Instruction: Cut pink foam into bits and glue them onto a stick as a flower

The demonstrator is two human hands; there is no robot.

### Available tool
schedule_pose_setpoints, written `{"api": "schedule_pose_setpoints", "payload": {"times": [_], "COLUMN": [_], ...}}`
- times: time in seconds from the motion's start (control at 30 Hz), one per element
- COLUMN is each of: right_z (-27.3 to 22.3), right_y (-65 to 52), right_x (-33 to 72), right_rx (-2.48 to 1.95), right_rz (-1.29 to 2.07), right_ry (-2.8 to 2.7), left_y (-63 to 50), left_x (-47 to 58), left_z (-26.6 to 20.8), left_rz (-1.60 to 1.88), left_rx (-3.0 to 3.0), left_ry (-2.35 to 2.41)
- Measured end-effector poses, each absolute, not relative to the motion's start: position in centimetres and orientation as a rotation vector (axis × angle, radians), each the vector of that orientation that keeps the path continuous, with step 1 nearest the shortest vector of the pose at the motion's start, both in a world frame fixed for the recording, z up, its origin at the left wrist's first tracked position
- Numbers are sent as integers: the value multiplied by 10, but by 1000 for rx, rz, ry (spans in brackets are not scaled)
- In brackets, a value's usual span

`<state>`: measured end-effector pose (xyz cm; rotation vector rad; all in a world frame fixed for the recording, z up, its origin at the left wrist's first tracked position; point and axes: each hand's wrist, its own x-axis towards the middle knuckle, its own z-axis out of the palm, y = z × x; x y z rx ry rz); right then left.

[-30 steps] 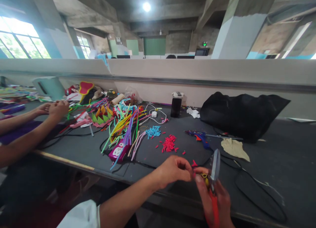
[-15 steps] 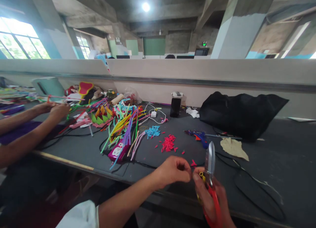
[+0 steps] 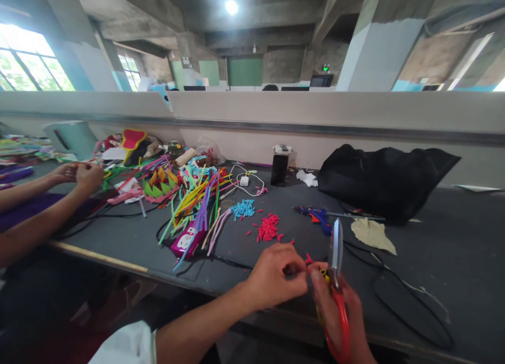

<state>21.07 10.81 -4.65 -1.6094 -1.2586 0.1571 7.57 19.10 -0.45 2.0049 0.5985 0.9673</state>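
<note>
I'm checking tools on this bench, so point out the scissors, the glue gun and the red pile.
Scissors (image 3: 339, 299): head view, on the red handle just below the blades.
Glue gun (image 3: 323, 220): head view, on its blue body.
Red pile (image 3: 268, 228): head view, mid-heap.

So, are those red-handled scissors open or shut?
The scissors look shut: the blades lie together as one narrow shape, pointing up from the right hand.
</note>
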Motion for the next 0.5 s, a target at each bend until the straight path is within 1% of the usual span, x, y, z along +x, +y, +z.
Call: {"api": "schedule_pose_setpoints", "payload": {"times": [0.13, 0.23, 0.37, 0.5], "right_z": [-47, -55, -64, -64], "right_y": [109, 110, 111, 113], "right_x": [211, 209, 203, 197], "right_rx": [-1704, -1767, -1822, -1822], "right_rz": [116, 85, 46, -101], "right_ry": [-1389, -1464, -1538, -1584], "left_y": [197, 200, 198, 192], "left_x": [74, 74, 75, 75], "left_z": [6, 9, 9, 11], "left_rz": [1043, 1112, 1104, 1110], "left_rx": [1246, 883, 710, 654], "left_ry": [670, 577, 432, 402]}}
